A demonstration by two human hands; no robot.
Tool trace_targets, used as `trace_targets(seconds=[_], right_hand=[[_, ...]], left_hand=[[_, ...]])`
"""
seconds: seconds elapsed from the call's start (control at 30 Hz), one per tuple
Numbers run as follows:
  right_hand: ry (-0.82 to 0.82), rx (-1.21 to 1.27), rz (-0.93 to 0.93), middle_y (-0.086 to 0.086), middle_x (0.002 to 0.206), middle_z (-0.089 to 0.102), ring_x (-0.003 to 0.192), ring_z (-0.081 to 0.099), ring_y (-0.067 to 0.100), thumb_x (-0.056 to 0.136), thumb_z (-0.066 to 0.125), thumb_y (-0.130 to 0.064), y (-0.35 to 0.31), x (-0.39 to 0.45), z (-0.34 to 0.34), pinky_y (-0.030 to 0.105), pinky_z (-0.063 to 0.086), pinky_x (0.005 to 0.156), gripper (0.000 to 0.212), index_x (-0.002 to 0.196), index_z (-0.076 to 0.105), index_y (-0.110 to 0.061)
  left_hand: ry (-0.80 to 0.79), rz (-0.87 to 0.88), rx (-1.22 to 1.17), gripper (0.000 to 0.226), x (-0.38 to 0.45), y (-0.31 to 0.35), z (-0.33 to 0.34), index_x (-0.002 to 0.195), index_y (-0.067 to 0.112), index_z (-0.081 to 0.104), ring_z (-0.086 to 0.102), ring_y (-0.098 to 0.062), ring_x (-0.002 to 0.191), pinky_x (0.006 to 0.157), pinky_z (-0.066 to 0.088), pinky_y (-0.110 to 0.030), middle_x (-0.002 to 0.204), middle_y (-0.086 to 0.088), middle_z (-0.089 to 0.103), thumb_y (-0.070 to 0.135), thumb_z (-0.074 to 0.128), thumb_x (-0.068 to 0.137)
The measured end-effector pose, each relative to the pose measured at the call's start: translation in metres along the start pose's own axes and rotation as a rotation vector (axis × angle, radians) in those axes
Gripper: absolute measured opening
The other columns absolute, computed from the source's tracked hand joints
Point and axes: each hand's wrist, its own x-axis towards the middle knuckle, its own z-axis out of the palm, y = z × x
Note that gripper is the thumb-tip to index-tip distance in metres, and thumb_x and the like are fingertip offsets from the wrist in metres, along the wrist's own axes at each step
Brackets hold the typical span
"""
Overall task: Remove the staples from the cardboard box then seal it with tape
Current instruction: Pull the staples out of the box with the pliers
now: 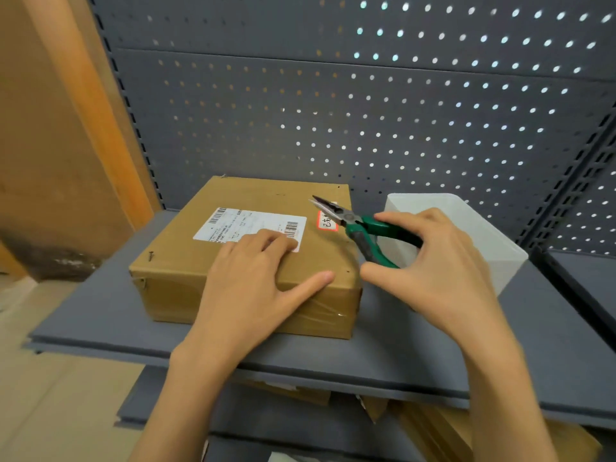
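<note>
A flat brown cardboard box lies on a grey shelf. It carries a white shipping label and a small red-edged sticker. A dark staple sticks up near the box's left front corner. My left hand rests flat on the box top, fingers spread, thumb along the front right edge. My right hand holds green-handled needle-nose pliers just right of the box. The plier jaws are slightly apart and point left over the box's back right part.
A white plastic bin stands on the shelf right of the box, behind my right hand. A grey pegboard panel closes the back. More cardboard boxes sit on the shelf below. A wooden board stands at the left.
</note>
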Motion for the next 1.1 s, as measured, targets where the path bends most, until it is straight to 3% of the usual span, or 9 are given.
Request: trace_targets(seconds=[0.33,0.6,0.87,1.1], right_hand=[[-0.093,-0.062,-0.078,-0.012,0.096,0.044,0.102,0.051,0.012,0.059,0.067,-0.046,-0.031,0.018,0.025,0.027,0.032,0.07,0.061,0.119,0.053,-0.048],[-0.074,-0.095,-0.005,-0.01,0.102,0.047,0.104,0.052,0.015,0.062,0.069,-0.046,-0.038,0.024,0.039,0.03,0.038,0.074,0.062,0.122,0.053,-0.045],[-0.054,-0.179,0.073,-0.012,0.099,0.042,0.107,0.05,0.015,0.062,0.069,-0.046,-0.038,0.036,0.042,0.027,0.03,0.071,0.062,0.122,0.053,-0.045],[-0.067,-0.2,0.099,-0.009,0.098,0.047,0.085,0.04,0.009,0.062,0.07,-0.046,-0.036,0.049,0.045,0.027,0.03,0.067,0.063,0.123,0.053,-0.043]], left_hand=[[-0.019,-0.134,0.077,0.087,-0.007,-0.039,-0.017,0.125,0.027,0.057,0.046,-0.012,0.122,0.099,0.032,-0.028,0.132,0.008,0.054,0.082,0.02,0.069],[-0.063,-0.08,0.097,0.097,0.002,-0.05,-0.019,0.133,0.027,0.049,0.04,-0.01,0.127,0.099,0.028,-0.026,0.139,0.01,0.047,0.083,0.007,0.066],[-0.109,-0.014,0.105,0.103,0.024,-0.058,-0.014,0.138,0.028,0.041,0.036,-0.008,0.129,0.099,0.027,-0.025,0.143,0.012,0.041,0.084,0.0,0.062],[-0.203,0.037,0.112,0.107,0.038,-0.065,-0.013,0.142,0.031,0.033,0.029,-0.007,0.133,0.104,0.023,-0.025,0.148,0.014,0.033,0.087,0.002,0.056]])
